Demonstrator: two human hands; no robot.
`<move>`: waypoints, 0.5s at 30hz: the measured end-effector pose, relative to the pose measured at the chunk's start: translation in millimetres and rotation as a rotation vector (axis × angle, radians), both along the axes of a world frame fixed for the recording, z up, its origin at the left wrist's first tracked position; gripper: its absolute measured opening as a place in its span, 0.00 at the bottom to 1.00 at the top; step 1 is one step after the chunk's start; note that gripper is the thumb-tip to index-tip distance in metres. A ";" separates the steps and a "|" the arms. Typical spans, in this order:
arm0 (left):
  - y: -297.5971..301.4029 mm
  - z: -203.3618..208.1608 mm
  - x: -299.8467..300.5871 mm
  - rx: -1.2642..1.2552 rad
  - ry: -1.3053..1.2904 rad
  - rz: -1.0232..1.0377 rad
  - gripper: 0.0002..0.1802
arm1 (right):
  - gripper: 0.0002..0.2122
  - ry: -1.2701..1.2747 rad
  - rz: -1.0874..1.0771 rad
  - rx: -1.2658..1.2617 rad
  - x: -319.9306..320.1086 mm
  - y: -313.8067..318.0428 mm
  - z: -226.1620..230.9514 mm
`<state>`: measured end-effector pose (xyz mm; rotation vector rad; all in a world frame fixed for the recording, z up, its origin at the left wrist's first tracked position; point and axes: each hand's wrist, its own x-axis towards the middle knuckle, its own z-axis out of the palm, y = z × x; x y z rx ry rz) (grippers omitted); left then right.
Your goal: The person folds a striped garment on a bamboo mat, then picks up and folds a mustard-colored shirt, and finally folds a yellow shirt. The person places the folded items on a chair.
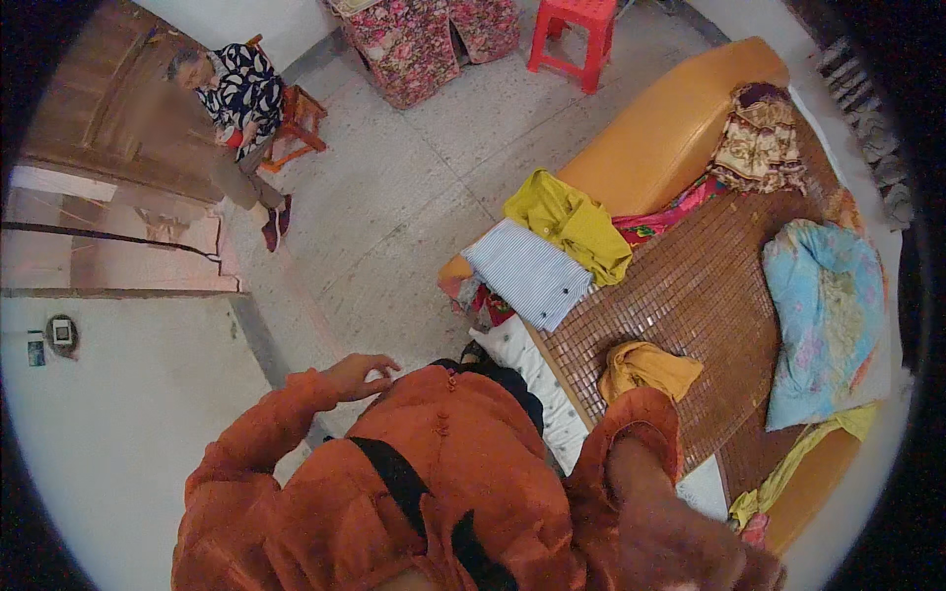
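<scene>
My left hand [363, 376] hangs by my left side with its fingers loosely curved and apart, and nothing shows in it. Large and close at the lower right is my right hand [685, 547]; its fingers are blurred and partly cut off by the picture's edge. Beyond my right sleeve a crumpled orange cloth [650, 369] lies on a brown tile mat [690, 295] that covers a bed. At the bed's left corner are a folded blue-and-white striped garment [527, 271] and a yellow-green garment [572, 222], which touch. Neither hand touches these.
A blue floral pillow [826, 320] and a patterned brown cloth [759, 143] lie on the bed, beside its padded tan headboard [670, 128]. At the far left a person [246, 94] sits on a wooden chair [301, 123]. A red stool [576, 39] and a flower-covered table [404, 49] stand at the back.
</scene>
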<state>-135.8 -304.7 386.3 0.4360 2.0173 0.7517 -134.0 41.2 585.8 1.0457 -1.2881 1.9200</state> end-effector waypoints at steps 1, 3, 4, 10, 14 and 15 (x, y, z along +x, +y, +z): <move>18.7 4.0 -7.8 0.025 -0.046 0.023 0.16 | 0.10 -0.008 0.040 -0.052 2.5 1.2 1.8; 45.0 2.3 -12.6 0.078 -0.073 0.035 0.16 | 0.09 -0.023 0.103 -0.136 0.3 5.2 1.5; 54.7 -0.9 -12.9 0.106 -0.055 0.023 0.17 | 0.08 -0.035 0.111 -0.166 -1.5 8.0 -1.1; 95.0 9.0 -16.7 0.013 -0.062 0.006 0.18 | 0.03 -0.229 -0.012 -0.282 -20.7 53.1 -29.9; 105.3 11.2 -10.5 -0.046 0.063 0.022 0.19 | 0.03 -0.773 -0.478 -0.100 -117.8 108.3 -165.6; 106.5 11.8 -11.5 -0.029 0.152 -0.010 0.20 | 0.08 -1.047 -0.622 0.039 -138.6 130.1 -238.9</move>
